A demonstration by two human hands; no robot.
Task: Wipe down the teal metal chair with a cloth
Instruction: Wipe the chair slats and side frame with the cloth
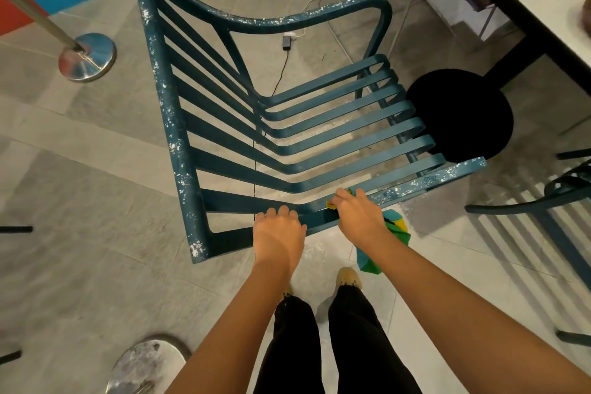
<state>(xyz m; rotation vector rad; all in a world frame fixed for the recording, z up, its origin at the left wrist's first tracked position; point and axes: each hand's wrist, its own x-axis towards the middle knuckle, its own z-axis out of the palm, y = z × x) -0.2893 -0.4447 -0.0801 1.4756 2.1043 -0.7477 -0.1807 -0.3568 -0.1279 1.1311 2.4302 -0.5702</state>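
The teal metal chair (pixel 287 150) stands on the tiled floor below me, its slatted seat and back in the middle of the head view. White specks cover its top rail and both armrests. My left hand (pixel 279 227) grips the near armrest where it meets the backrest. My right hand (pixel 356 216) presses a green, yellow and teal cloth (pixel 388 240) onto the same armrest a little further right. Most of the cloth hangs down under my wrist. The stretch of armrest beyond my right hand is speckled white.
A white table with a black edge (pixel 524 25) and round black base (pixel 460 115) stands at the right. A second teal chair (pixel 543 211) is at the right edge. Chrome post bases sit at upper left (pixel 87 57) and bottom left (pixel 147 365). A cable and adapter (pixel 285 41) lie under the chair.
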